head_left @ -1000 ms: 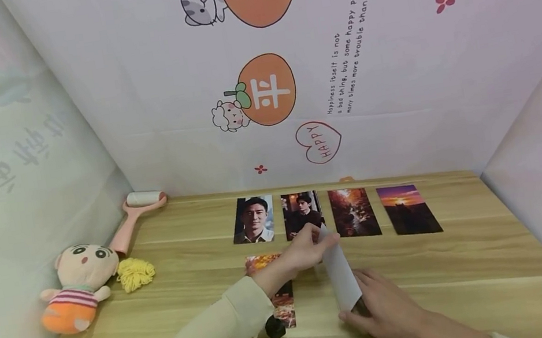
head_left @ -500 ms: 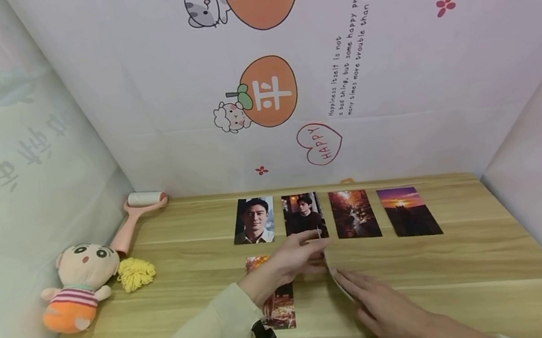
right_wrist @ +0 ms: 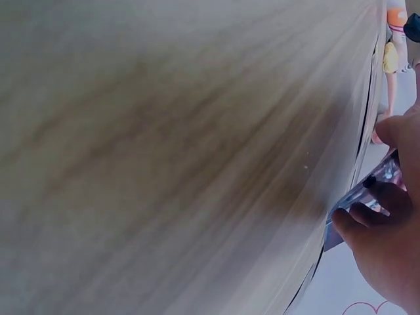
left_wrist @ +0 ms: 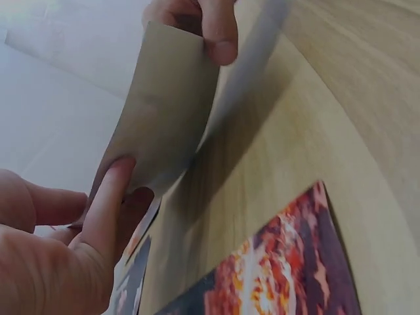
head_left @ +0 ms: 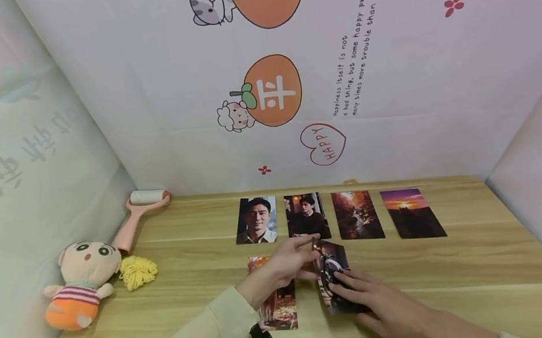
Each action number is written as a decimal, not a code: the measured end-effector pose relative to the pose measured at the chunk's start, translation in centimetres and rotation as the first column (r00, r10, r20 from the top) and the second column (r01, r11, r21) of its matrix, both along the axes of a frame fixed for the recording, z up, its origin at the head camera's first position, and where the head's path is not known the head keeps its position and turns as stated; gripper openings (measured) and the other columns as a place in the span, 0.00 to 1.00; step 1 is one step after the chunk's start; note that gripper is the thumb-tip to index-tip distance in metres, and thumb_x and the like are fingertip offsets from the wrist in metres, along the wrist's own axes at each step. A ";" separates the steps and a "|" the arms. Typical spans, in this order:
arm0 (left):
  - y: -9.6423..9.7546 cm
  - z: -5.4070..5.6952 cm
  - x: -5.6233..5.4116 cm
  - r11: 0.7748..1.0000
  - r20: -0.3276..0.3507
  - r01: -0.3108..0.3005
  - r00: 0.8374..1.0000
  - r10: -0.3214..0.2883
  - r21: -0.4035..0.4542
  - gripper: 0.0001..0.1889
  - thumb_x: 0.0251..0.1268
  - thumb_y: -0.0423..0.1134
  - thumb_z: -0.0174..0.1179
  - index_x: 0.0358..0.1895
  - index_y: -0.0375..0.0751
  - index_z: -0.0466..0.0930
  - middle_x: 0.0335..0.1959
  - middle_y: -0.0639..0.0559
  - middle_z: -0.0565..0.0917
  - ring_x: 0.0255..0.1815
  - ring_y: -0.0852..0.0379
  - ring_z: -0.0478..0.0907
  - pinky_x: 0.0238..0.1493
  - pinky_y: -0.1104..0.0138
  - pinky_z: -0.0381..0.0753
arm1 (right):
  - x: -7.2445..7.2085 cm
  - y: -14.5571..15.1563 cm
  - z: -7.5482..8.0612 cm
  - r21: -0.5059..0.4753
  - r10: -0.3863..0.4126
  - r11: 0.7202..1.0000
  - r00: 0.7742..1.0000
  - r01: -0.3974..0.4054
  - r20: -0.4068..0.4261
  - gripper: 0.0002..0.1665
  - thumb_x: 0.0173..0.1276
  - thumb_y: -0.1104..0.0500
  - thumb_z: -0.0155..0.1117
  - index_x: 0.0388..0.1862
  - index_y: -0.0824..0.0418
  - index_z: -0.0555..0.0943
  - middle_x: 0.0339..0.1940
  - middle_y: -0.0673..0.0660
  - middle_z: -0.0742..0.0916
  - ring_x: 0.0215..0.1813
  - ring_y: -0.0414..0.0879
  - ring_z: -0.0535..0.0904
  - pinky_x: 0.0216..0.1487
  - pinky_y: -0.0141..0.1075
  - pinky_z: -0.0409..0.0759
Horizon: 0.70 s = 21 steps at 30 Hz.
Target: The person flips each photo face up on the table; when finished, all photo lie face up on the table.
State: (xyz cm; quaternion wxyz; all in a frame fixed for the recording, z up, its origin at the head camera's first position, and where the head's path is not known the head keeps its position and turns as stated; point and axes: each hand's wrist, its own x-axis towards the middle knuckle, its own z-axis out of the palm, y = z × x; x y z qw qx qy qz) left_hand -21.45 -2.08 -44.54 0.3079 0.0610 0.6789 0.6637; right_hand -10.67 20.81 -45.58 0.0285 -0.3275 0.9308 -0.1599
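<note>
In the head view a photo print [head_left: 333, 273] with a dark picture is raised at a tilt above the table. My left hand [head_left: 285, 263] pinches its far left corner between thumb and fingers. At the near end, my right hand [head_left: 387, 300] lays its fingers over the picture side. The left wrist view shows the print's plain back [left_wrist: 161, 98], slightly bowed, with a thumb of the right hand [left_wrist: 220, 39] against it. Beside my left forearm lies an orange autumn photo [head_left: 278, 308], partly covered by the arm. The right wrist view shows only part of the held print [right_wrist: 387, 174].
Along the back lie a portrait photo [head_left: 256, 221], a photo of a seated person [head_left: 307, 216], an autumn stream photo [head_left: 358, 214] and a sunset photo [head_left: 412, 213]. Left stand a plush doll [head_left: 78, 285], yellow yarn [head_left: 138, 272] and a pink lint roller [head_left: 133, 218]. Walls enclose the table.
The held print has turned: its white back faced the head camera, then its edge, and now its picture side. My right fingers have moved onto the picture; both hands stay near the same spot.
</note>
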 end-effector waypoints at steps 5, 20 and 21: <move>-0.2 -0.1 0.0 0.993 -0.101 0.013 0.995 -0.025 -0.121 0.29 0.73 0.26 0.58 0.76 0.39 0.69 0.68 0.25 0.77 0.58 0.40 0.86 0.38 0.62 0.91 | -0.3 0.3 -0.2 0.025 0.060 0.998 0.998 -0.059 -0.013 0.31 0.78 0.46 0.60 0.78 0.43 0.71 0.79 0.58 0.75 0.76 0.61 0.74 0.67 0.59 0.80; 0.4 0.1 0.2 0.650 -0.531 -0.067 0.642 -0.553 -0.757 0.17 0.74 0.39 0.62 0.63 0.48 0.79 0.43 0.52 0.88 0.34 0.59 0.81 0.37 0.69 0.79 | -0.9 0.6 -0.2 0.138 0.150 0.980 0.988 -0.145 -0.023 0.26 0.82 0.41 0.54 0.72 0.46 0.78 0.76 0.57 0.79 0.76 0.59 0.75 0.68 0.57 0.80; 0.4 0.1 0.3 0.619 -0.522 -0.070 0.616 -0.590 -0.782 0.16 0.73 0.40 0.62 0.61 0.49 0.81 0.50 0.51 0.88 0.42 0.58 0.83 0.44 0.68 0.81 | -0.9 0.6 -0.2 0.139 0.150 0.980 0.988 -0.145 -0.025 0.26 0.81 0.42 0.54 0.72 0.46 0.79 0.76 0.57 0.79 0.76 0.59 0.76 0.68 0.57 0.80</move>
